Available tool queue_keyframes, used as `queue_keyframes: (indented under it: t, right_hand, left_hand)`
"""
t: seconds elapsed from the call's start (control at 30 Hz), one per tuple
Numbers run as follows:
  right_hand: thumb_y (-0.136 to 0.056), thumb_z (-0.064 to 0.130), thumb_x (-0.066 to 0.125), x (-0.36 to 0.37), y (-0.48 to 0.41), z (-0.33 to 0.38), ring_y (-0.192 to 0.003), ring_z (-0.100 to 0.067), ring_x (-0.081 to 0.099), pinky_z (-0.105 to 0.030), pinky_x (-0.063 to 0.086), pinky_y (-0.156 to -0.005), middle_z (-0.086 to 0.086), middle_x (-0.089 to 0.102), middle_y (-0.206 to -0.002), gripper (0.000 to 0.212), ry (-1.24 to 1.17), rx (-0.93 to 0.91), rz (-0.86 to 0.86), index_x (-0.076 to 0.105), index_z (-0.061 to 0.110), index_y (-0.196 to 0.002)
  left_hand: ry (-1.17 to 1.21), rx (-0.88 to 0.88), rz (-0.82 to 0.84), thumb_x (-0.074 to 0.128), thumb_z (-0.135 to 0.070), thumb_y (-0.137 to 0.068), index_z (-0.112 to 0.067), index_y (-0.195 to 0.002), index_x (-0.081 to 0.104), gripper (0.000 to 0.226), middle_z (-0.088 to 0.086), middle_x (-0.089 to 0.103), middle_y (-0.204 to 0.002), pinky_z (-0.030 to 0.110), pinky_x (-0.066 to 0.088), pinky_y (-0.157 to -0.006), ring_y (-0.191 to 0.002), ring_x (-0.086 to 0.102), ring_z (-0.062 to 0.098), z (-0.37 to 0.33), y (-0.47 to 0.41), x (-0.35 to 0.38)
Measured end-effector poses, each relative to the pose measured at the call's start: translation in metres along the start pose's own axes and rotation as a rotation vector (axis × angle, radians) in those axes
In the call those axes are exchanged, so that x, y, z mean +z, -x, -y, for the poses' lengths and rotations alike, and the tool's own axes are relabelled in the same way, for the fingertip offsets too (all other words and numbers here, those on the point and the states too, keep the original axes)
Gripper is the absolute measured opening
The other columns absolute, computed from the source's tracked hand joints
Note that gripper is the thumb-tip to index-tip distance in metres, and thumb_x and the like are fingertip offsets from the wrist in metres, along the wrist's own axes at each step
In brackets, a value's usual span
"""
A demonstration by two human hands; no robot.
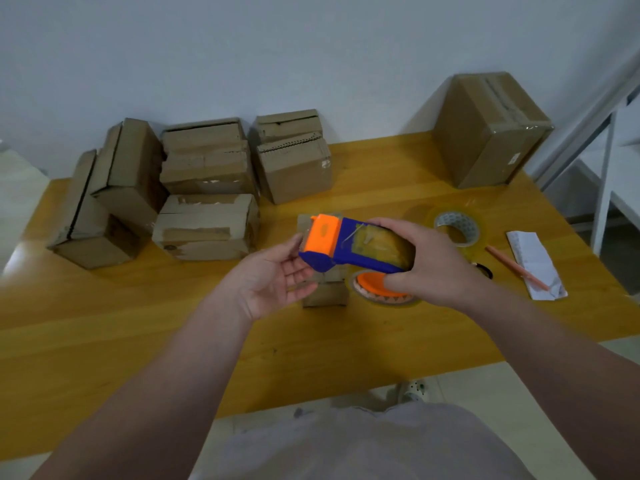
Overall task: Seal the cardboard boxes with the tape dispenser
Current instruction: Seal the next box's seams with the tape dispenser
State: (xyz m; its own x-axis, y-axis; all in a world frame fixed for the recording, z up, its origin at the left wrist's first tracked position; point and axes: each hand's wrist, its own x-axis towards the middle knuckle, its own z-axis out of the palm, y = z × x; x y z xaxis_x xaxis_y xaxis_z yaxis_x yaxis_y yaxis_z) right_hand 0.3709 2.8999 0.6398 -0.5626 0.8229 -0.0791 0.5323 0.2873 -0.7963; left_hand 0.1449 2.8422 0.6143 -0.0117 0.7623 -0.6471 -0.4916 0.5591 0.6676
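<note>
Right hand grips the tape dispenser; left hand, fingers relaxed, is beside its orange end.

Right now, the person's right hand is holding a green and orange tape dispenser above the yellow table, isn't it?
Not quite. The tape dispenser is blue and orange, not green and orange. The head view shows it. The rest is right: the right hand grips it above the yellow table.

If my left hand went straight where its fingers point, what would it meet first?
Probably the blue and orange plastic tape dispenser, its orange end just beyond the fingers of the left hand; depth is unclear.
</note>
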Motion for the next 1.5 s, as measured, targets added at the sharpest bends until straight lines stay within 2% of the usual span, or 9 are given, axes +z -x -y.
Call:
queue_keyframes:
  t: [0.07, 0.3, 0.47, 0.63, 0.83, 1.07, 1.2, 1.3, 1.5]
  right_hand:
    - [-0.073, 0.019, 0.081, 0.001, -0.001, -0.001, -0.105, -0.006, 0.056, -0.017, 0.054, -0.075, 0.019, 0.05, -0.115, 0.076, -0.023, -0.005, 0.014, 0.044, 0.034, -0.137]
    - [-0.073, 0.015, 0.081, 0.003, -0.004, -0.005, -0.105, 0.004, 0.055, -0.01, 0.052, -0.069, 0.032, 0.045, -0.111, 0.075, -0.082, -0.054, 0.033, 0.043, 0.043, -0.131]
    - [-0.072, 0.012, 0.08, -0.005, -0.011, -0.01, -0.106, 0.0, 0.057, -0.013, 0.052, -0.069, 0.027, 0.048, -0.115, 0.079, -0.038, -0.103, 0.106, 0.043, 0.051, -0.13]
    - [-0.07, 0.023, 0.084, -0.025, -0.022, -0.012, -0.1, 0.014, 0.052, -0.01, 0.049, -0.069, 0.03, 0.048, -0.111, 0.081, 0.079, -0.169, 0.269, 0.038, 0.06, -0.126]
    - [-0.067, 0.049, 0.083, -0.051, -0.024, -0.048, -0.098, 0.003, 0.057, -0.022, 0.053, -0.079, 0.019, 0.055, -0.111, 0.078, 0.231, -0.172, 0.336, 0.041, 0.06, -0.132]
    - [-0.076, 0.039, 0.08, -0.049, -0.024, -0.065, -0.101, 0.007, 0.048, -0.006, 0.042, -0.071, 0.031, 0.04, -0.103, 0.087, 0.374, -0.253, 0.372, 0.017, 0.068, -0.128]
    - [-0.08, 0.033, 0.076, -0.044, -0.027, -0.062, -0.099, 0.0, 0.047, -0.011, 0.045, -0.07, 0.023, 0.039, -0.101, 0.087, 0.43, -0.261, 0.399, 0.014, 0.065, -0.132]
    - [-0.08, 0.035, 0.074, -0.042, -0.027, -0.06, -0.1, -0.005, 0.049, -0.024, 0.052, -0.075, 0.017, 0.041, -0.106, 0.086, 0.465, -0.249, 0.415, 0.017, 0.061, -0.139]
    - [-0.079, 0.036, 0.072, -0.038, -0.026, -0.061, -0.097, -0.008, 0.049, -0.029, 0.052, -0.075, 0.011, 0.044, -0.106, 0.086, 0.53, -0.226, 0.421, 0.019, 0.059, -0.142]
  left_hand:
    - [0.004, 0.006, 0.023, 0.065, -0.031, -0.078, -0.017, -0.103, 0.064, 0.028, 0.003, 0.068, -0.085, 0.032, 0.054, -0.066, -0.075, 0.065, 0.012, 0.0, 0.001, -0.001]
    - [0.026, 0.041, -0.049, 0.06, -0.013, -0.089, -0.015, -0.101, 0.062, 0.013, 0.003, 0.066, -0.083, 0.031, 0.051, -0.071, -0.08, 0.061, 0.013, 0.007, -0.002, 0.001]
    - [-0.113, 0.13, -0.225, 0.062, -0.004, -0.087, -0.012, -0.097, 0.06, 0.013, 0.006, 0.063, -0.082, 0.03, 0.05, -0.067, -0.074, 0.058, 0.014, 0.009, -0.009, -0.001]
    - [-0.237, 0.233, -0.376, 0.061, -0.009, -0.091, -0.011, -0.082, 0.062, 0.009, 0.001, 0.062, -0.07, 0.022, 0.048, -0.06, -0.065, 0.053, 0.011, 0.016, -0.01, 0.0]
    - [-0.264, 0.23, -0.571, 0.066, -0.013, -0.089, -0.009, -0.068, 0.062, 0.022, 0.005, 0.061, -0.068, 0.027, 0.045, -0.064, -0.062, 0.049, 0.016, 0.035, -0.009, -0.019]
    - [-0.281, 0.277, -0.741, 0.071, -0.026, -0.086, -0.008, -0.069, 0.064, 0.026, 0.004, 0.063, -0.071, 0.032, 0.046, -0.062, -0.065, 0.054, 0.017, 0.053, -0.011, -0.006]
    - [-0.382, 0.299, -0.792, 0.071, -0.033, -0.086, -0.006, -0.068, 0.064, 0.033, 0.003, 0.062, -0.067, 0.033, 0.045, -0.06, -0.062, 0.052, 0.016, 0.055, -0.012, -0.006]
    - [-0.393, 0.288, -0.819, 0.07, -0.033, -0.086, -0.003, -0.07, 0.064, 0.035, 0.002, 0.061, -0.065, 0.028, 0.039, -0.055, -0.06, 0.05, 0.015, 0.059, -0.013, -0.006]
    - [-0.421, 0.28, -0.872, 0.069, -0.035, -0.087, -0.008, -0.063, 0.061, 0.037, 0.007, 0.062, -0.066, 0.029, 0.038, -0.055, -0.06, 0.05, 0.019, 0.066, -0.019, -0.006]
